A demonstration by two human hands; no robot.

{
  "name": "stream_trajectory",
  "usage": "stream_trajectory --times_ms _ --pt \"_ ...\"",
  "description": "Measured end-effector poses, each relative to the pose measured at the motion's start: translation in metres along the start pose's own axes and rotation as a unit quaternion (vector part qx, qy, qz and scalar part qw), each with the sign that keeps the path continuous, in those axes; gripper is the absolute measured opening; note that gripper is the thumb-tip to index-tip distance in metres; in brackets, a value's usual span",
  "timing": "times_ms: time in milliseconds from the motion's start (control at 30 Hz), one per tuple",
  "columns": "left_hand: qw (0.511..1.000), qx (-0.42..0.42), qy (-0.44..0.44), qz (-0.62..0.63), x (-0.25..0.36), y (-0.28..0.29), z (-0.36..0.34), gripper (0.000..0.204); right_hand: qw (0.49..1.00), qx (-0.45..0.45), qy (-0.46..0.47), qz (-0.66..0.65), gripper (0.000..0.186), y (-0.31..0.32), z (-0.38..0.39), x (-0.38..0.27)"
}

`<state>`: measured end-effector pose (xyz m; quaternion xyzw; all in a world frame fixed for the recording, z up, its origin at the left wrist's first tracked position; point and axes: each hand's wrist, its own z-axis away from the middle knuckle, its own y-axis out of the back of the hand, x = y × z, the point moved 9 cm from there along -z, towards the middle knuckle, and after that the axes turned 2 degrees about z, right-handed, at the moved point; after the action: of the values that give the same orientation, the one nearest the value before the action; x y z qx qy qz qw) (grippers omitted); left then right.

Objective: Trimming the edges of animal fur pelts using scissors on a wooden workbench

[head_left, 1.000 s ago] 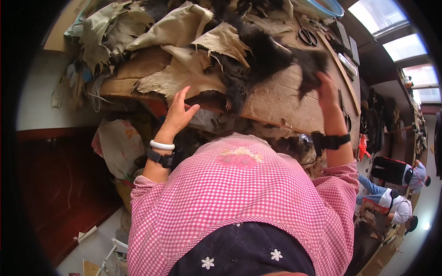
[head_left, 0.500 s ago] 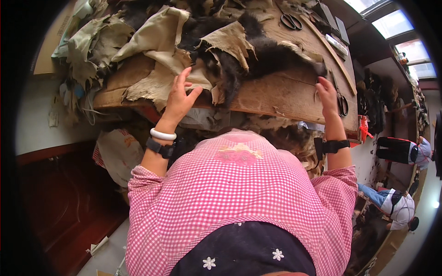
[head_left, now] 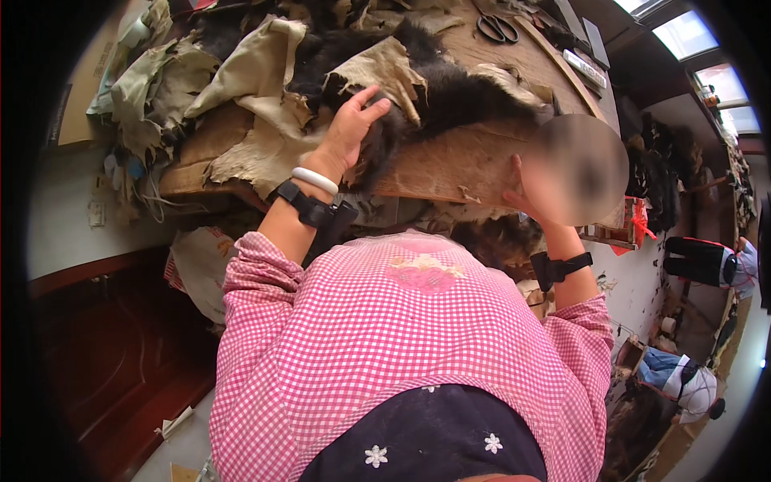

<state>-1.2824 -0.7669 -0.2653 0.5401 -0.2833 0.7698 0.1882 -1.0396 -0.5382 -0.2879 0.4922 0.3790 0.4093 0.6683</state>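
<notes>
A dark fur pelt lies across the wooden table, with a pale skin flap turned up on it. My left hand reaches over the pelt at the lower edge of that flap; its thumb and fingers are apart and nothing shows between them. Above the bare wood of the table is my right hand. A round blurred patch covers much of it, but the thumb and one finger show, spread apart. Left of my left hand lie pale hide pieces.
Black-handled scissors lie at the far side, near a long wooden strip and a white tube. More hides hang over the table's left end. Two people are off to the right.
My left hand has moved right and farther onto the pelt. My right hand has come left and nearer, away from the pelt's right end. The view has shifted slightly.
</notes>
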Motion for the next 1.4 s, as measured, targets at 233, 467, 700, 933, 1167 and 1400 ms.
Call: stream_trajectory --times_ms 233,467,700,933,1167,1400 --pt "0.877 -0.304 -0.184 -0.324 0.010 -0.105 0.062 0.043 0.998 0.064 0.004 0.013 0.076 0.002 0.003 0.008" --pt "0.918 -0.240 -0.072 -0.308 -0.019 -0.065 0.070 0.031 0.993 0.074 0.030 -0.086 0.057 0.013 0.007 0.013" --pt "0.739 0.001 -0.240 -0.630 -0.023 0.054 0.059 0.055 0.943 0.032 -0.067 -0.325 0.047 -0.033 -0.009 0.083" --pt "0.725 -0.007 -0.211 -0.655 -0.049 0.072 0.058 0.067 0.730 0.031 -0.160 -0.664 0.063 0.008 -0.004 0.037" --pt "0.723 0.004 -0.184 -0.665 -0.053 0.072 0.057 0.067 0.762 0.091 -0.039 -0.640 0.029 0.018 -0.012 -0.002" --pt "0.784 -0.042 -0.245 -0.569 -0.033 0.050 0.079 0.063 0.639 0.294 -0.109 -0.703 0.015 0.058 0.037 0.088"
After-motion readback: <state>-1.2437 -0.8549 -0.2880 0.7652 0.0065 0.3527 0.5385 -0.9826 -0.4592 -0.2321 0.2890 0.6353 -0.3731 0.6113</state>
